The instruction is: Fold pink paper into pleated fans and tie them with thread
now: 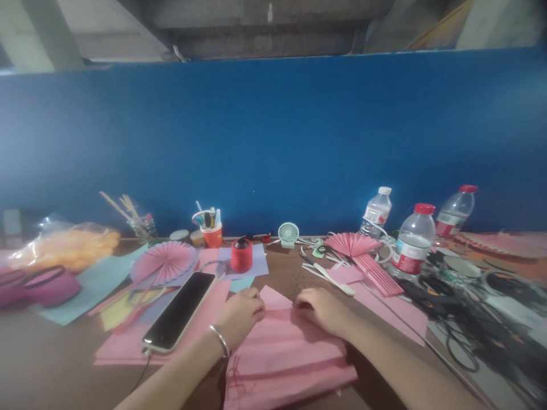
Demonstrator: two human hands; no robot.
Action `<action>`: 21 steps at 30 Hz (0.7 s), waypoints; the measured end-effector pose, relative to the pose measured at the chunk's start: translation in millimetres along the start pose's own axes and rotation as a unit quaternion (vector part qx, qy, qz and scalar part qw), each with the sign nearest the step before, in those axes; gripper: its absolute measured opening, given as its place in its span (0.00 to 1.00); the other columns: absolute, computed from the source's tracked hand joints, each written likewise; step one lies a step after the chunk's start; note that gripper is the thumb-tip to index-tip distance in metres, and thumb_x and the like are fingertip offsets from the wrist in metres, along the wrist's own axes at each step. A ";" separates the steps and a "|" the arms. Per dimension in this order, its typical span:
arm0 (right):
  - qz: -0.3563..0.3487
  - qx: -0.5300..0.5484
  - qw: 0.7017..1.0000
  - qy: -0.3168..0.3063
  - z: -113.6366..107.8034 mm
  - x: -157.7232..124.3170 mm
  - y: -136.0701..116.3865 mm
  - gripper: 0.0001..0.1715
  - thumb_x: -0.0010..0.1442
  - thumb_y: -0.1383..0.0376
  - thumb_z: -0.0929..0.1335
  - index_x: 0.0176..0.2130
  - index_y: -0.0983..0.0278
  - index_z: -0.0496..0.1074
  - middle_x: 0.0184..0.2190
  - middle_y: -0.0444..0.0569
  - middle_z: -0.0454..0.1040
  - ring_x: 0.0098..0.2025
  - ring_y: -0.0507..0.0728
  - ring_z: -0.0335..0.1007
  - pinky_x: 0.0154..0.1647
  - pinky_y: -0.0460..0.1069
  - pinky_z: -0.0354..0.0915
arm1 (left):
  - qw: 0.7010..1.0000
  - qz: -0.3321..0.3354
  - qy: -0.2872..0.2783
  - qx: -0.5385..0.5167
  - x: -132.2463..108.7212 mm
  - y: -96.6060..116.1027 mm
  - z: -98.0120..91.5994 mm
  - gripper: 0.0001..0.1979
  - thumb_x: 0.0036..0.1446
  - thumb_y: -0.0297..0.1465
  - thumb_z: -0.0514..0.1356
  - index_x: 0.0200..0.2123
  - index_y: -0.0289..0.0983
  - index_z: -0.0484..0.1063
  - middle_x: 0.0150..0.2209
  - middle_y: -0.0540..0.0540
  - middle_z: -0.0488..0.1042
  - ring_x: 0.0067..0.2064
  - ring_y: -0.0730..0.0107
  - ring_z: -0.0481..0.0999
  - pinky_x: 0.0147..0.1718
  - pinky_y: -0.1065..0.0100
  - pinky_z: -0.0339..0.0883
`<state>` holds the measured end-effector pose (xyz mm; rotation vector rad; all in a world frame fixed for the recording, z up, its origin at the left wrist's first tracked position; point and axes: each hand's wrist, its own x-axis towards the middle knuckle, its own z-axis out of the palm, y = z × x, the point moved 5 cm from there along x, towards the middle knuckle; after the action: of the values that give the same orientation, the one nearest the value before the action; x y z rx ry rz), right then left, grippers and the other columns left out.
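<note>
Pleated pink paper (290, 356) lies in front of me on the brown table, its folds running crosswise and its near part spread wide. My left hand (244, 314), with a silver bangle at the wrist, has its fingers curled on the paper's far left edge. On the far right edge, my right hand (321, 310) is curled the same way, thumb side inward. Between the two hands a flap of the paper points away from me. The fingertips are partly hidden against the paper. A black-screened phone (179, 310) rests on pink sheets left of my left hand.
At the left are a round pink paper fan (164, 262) and a bag of orange items (68, 247). A red roll (241, 256), a cup of tools (211, 232) and a small fan (288, 234) stand behind. Bottles (413, 242), a folded fan (352, 244) and tangled cables (453, 296) crowd the right.
</note>
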<state>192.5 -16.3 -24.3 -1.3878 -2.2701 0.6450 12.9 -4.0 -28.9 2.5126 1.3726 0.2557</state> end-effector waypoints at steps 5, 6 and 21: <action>-0.063 -0.018 0.998 0.026 8.4 0.7 7.2 0.08 0.53 0.70 0.64 0.32 0.63 0.72 0.32 0.46 0.72 0.36 0.53 0.66 0.38 0.45 0.57 | 1.000 0.017 -0.003 0.021 0.1 -3.0 4.1 0.09 0.56 0.27 0.50 0.33 0.38 0.71 0.35 0.48 0.70 0.38 0.71 0.69 0.38 0.71 0.60; -0.065 -0.023 0.997 0.025 7.3 0.1 8.9 0.08 0.53 0.71 0.64 0.32 0.63 0.72 0.32 0.45 0.72 0.36 0.52 0.65 0.37 0.45 0.57 | 0.999 0.017 -0.004 0.027 0.2 -5.2 3.9 0.09 0.56 0.27 0.50 0.34 0.38 0.70 0.35 0.48 0.70 0.38 0.70 0.69 0.38 0.71 0.60; -0.152 -0.201 0.968 0.007 7.2 -0.6 18.0 0.19 0.63 0.63 0.57 0.25 0.65 0.68 0.27 0.46 0.66 0.32 0.52 0.60 0.32 0.46 0.54 | 0.977 0.052 -0.030 0.204 -2.9 -6.4 6.7 0.11 0.52 0.17 0.48 0.31 0.34 0.67 0.34 0.44 0.68 0.36 0.64 0.68 0.34 0.63 0.62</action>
<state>201.6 -10.9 -40.5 -1.1571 -2.6272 0.0759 8.1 -4.1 -37.4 2.8992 1.3898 -0.0950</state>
